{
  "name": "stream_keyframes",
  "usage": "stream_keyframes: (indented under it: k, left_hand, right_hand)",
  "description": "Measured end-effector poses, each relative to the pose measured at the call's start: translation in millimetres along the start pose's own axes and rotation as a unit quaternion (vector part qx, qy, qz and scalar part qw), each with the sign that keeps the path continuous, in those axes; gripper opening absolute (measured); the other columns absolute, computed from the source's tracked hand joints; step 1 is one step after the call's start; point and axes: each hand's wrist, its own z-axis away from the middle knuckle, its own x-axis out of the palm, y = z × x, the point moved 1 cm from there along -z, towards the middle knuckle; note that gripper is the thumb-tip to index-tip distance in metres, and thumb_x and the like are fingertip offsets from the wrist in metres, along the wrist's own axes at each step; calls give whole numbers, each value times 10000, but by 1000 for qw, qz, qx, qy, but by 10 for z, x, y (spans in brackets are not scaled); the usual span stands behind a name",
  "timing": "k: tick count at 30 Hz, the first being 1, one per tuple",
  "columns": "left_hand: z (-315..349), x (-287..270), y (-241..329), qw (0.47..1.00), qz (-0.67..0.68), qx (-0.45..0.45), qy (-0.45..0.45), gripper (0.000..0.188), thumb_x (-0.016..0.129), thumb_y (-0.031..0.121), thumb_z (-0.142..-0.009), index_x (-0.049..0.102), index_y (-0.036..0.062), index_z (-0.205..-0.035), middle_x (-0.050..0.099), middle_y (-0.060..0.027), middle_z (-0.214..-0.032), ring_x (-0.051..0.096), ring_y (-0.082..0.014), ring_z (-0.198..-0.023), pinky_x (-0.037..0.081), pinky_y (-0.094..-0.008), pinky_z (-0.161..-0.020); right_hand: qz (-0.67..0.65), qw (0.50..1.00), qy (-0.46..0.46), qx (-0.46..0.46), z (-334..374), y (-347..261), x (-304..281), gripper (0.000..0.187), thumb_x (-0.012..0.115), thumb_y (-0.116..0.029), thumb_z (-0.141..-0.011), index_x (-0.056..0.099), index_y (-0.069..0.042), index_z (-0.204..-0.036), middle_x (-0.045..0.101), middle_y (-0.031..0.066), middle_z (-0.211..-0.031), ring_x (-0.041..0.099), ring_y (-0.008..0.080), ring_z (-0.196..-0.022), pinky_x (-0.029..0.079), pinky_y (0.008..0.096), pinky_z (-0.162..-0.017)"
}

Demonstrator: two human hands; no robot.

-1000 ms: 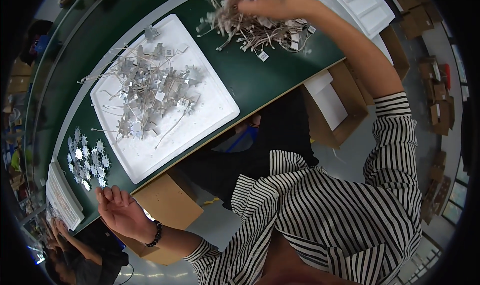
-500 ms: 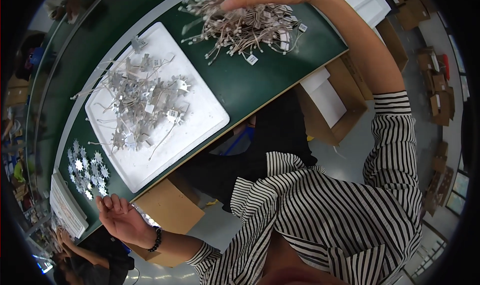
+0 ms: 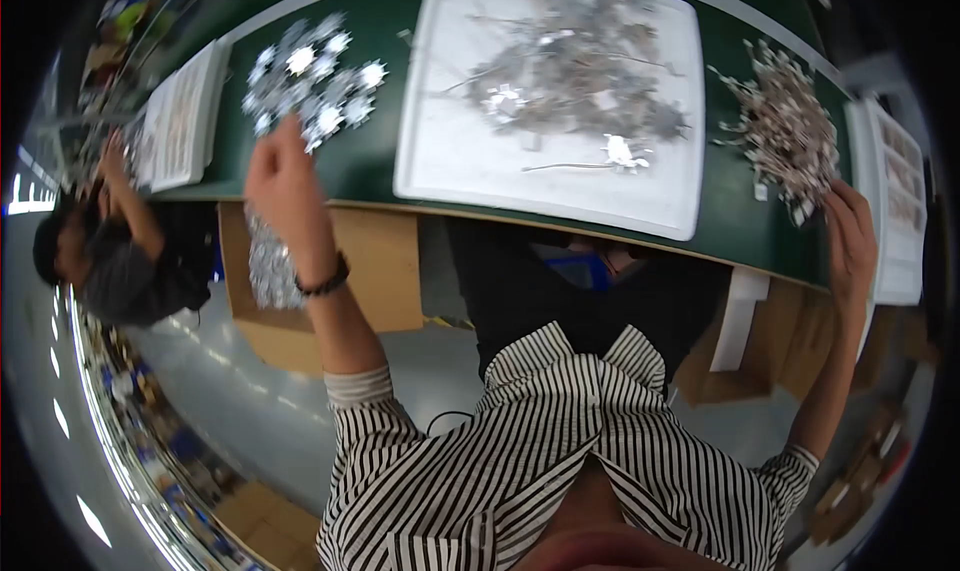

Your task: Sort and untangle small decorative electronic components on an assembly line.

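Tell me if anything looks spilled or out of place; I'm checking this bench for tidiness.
Nothing looks spilled. The tangled metal parts stay inside the white tray, the star-shaped pieces sit grouped by the left hand, and the small-parts heap by the right hand is loose but on the green table.

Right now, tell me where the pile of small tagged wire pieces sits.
In the head view the pile of tagged wire pieces lies on the green table at the right, just right of the white tray, with the right hand at its near edge.

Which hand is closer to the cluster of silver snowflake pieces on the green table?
Left. The left hand sits just below the snowflake pieces; the right hand is far across, by the pile of small parts.
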Motion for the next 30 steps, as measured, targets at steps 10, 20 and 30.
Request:
stream_keyframes:
  k: [10, 20, 30]
  left_hand:
    - [-351, 367, -218, 846, -354, 393, -62, 421, 738, 399, -874, 718, 89, -1158, 496, -166, -1432, 379, -432, -1319, 344, -548, -1057]
    - [-424, 410, -35, 868, -265, 370, -197, 214, 706, 255, -912, 734, 130, -1083, 678, -108, -1153, 517, -310, -1245, 329, -494, -1077]
    - [-287, 325, 253, 950, 229, 92, -192, 317, 632, 279, -1011, 653, 18, -1190, 707, -129, -1058, 687, -220, -964, 532, -316, -897]
  right_hand:
    - [-394, 832, 321, 221, -618, -423, 22, 276, 501, -165, -1072, 617, 36, -1221, 680, 65, -903, 591, 120, -755, 477, 239, -769]
    - [-478, 875, 61, 59, -1051, -2248, 546, 208, 547, -57, -1014, 654, 6, -1181, 540, -26, -695, 418, 42, -537, 352, 178, -491]
    - [-534, 845, -10, -7, -1304, -2879, 967, 91, 607, -48, -961, 667, -9, -1016, 522, -39, -703, 363, 45, -586, 285, 199, -522]
